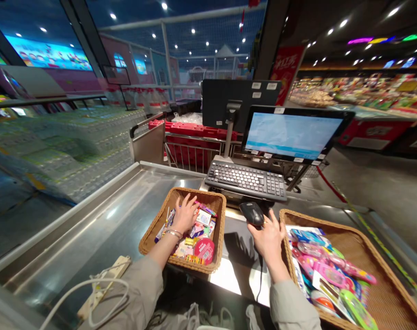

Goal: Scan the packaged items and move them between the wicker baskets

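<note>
My left hand [185, 217] reaches into the smaller wicker basket [147, 238], fingers spread over small packaged goods. Whether the fingertips press on any one packet cannot be made out. Near the hand lie a round red container [204, 250], a yellow wrapped piece [190, 241] and a purple pen-like item [208, 210]. My right hand [267, 238] is closed around a black handheld barcode scanner [251, 213], held above the counter with its cable hanging down. The scanner's head points left, towards the smaller basket; its grip is mostly hidden by my hand.
A larger wicker basket [383, 250] at right holds colourful toys and packets. Behind stand a black keyboard [246, 178], a lit monitor [291, 135] and another screen's back [241, 103]. A power strip [105, 286] with a white cable lies at left on the metal counter [125, 215].
</note>
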